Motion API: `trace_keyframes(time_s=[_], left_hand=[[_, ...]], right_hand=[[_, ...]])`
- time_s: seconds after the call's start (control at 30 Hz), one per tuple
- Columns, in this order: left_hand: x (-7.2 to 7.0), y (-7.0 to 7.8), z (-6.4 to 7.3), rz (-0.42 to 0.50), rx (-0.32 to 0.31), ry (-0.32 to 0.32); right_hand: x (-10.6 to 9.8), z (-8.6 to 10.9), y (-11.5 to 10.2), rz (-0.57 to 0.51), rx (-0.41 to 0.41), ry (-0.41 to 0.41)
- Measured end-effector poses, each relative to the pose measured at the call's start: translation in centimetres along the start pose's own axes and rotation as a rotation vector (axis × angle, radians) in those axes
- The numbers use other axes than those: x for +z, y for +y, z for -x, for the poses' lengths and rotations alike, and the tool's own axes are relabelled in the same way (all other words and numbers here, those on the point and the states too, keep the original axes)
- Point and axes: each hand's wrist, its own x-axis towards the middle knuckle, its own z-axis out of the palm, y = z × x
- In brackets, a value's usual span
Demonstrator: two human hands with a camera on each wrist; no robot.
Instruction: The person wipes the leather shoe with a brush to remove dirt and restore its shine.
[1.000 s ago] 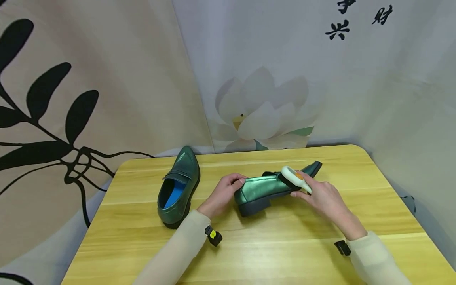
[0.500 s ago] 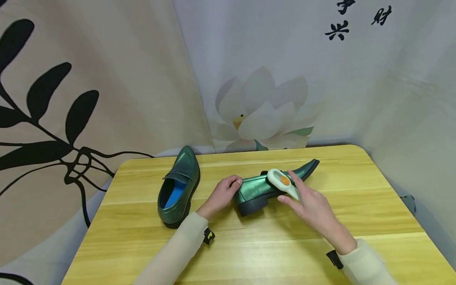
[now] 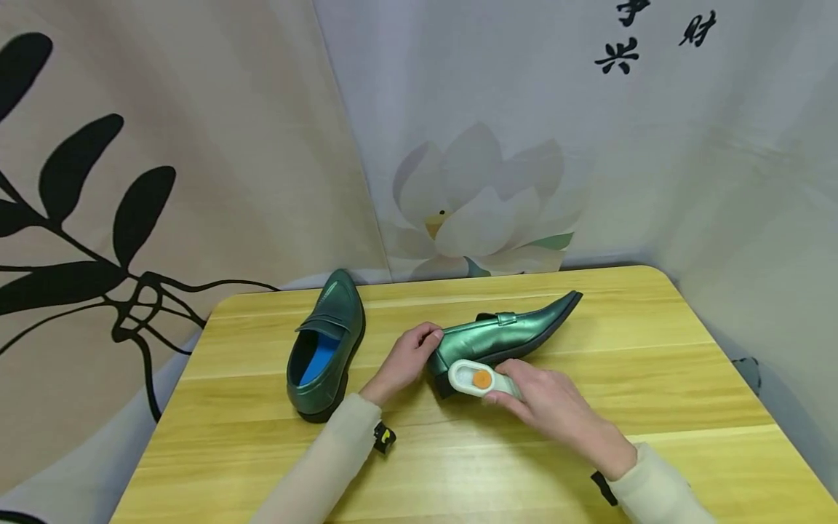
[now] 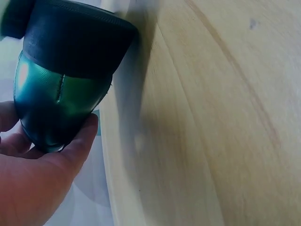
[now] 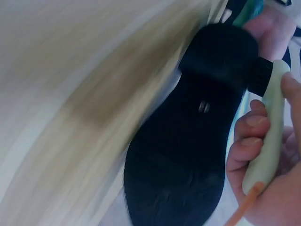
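A shiny dark-green loafer [image 3: 517, 329] is tilted over the table in the head view, toe pointing right. My left hand [image 3: 407, 358] grips it at the back of the heel; the left wrist view shows thumb and fingers on either side of the green heel counter [image 4: 61, 101]. My right hand [image 3: 556, 409] holds a pale shoe brush [image 3: 463, 378] with an orange button, its head over the heel. From the right wrist, black bristles [image 5: 259, 77] meet the side of the heel, and the black sole [image 5: 183, 141] faces the camera. Fingers curl around the brush handle [image 5: 269, 141].
The matching green loafer [image 3: 347, 320], with a blue insole [image 3: 321, 359], stands upright on the left of the wooden table [image 3: 458, 473]. Behind the table's back edge hangs a pale printed curtain [image 3: 484, 87]. An orange strap [image 5: 244, 205] hangs from the brush handle.
The brush has moved left and down along the loafer, from near its front to the heel. My left hand keeps its grip, and the loafer has shifted slightly left.
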Motion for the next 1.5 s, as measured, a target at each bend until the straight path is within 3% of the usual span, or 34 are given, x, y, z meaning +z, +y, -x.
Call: trace_keyframes(time_s=[0.27,0.5,0.7,1.0,1.27,1.37,1.5], left_hand=[[-0.3,0.3,0.2,-0.041,0.024,0.001],[0.0,0.1,0.4,-0.084,0.027,0.020],[-0.2,0.1,0.7,-0.077,0.030,0.038],[-0.3,0.9,0.7,-0.086,0.065,-0.021],[-0.1,1.1,1.0,-0.065,0.078,-0.036],[0.0,1.2,1.1,-0.065,0.081,-0.042],[-0.3,0.9,1.1,-0.075,0.066,-0.026]], right_hand=[[-2.5,2.0,3.8,0.086,0.141,0.066],[-1.3,0.2,2.1,0.085,0.041,0.030],[-0.1,-1.2,-0.2,0.041,-0.050,-0.057],[-2.3,1.2,2.6,0.099,0.156,0.039],[0.5,-0.5,-0.7,0.073,-0.066,-0.002],[0.4,-0.6,-0.5,0.101,-0.059,0.025],[-0.3,-0.3,1.1,0.119,0.025,0.124]])
